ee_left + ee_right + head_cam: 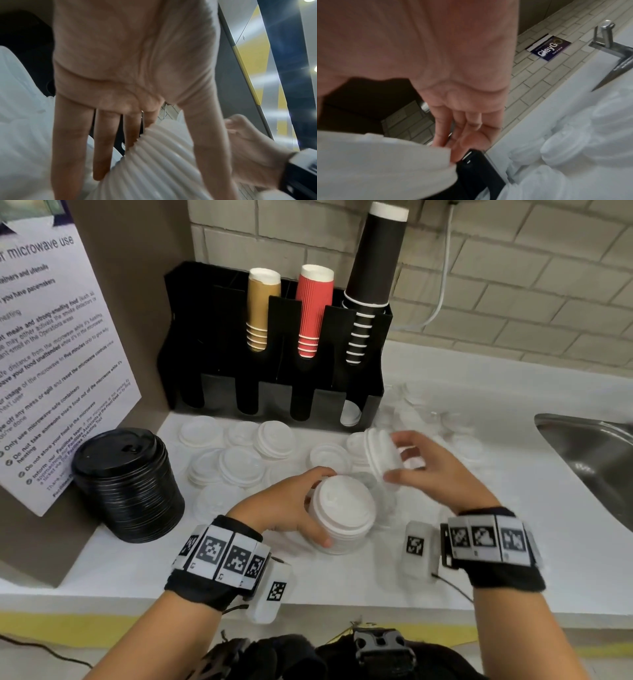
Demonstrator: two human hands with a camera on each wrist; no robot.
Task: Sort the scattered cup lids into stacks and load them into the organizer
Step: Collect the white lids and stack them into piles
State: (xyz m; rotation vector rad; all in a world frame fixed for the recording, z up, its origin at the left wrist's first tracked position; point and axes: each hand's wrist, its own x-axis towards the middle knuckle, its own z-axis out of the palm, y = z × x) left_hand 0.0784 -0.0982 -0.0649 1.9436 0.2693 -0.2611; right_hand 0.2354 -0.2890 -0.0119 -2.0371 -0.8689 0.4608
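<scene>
My left hand grips a tall stack of white lids standing on the counter, thumb near me and fingers round the far side. In the left wrist view its fingers lie along the ribbed stack of white lids. Just behind, my right hand pinches a short, tilted stack of white lids above the counter. Its fingers curl on that short stack. Loose white lids lie scattered before the black organizer, whose front slots look mostly dark.
Gold, red and black paper cups stand in the organizer's rear slots. A tall stack of black lids sits at the left beside a notice board. A steel sink lies at the right, with clear lids near it.
</scene>
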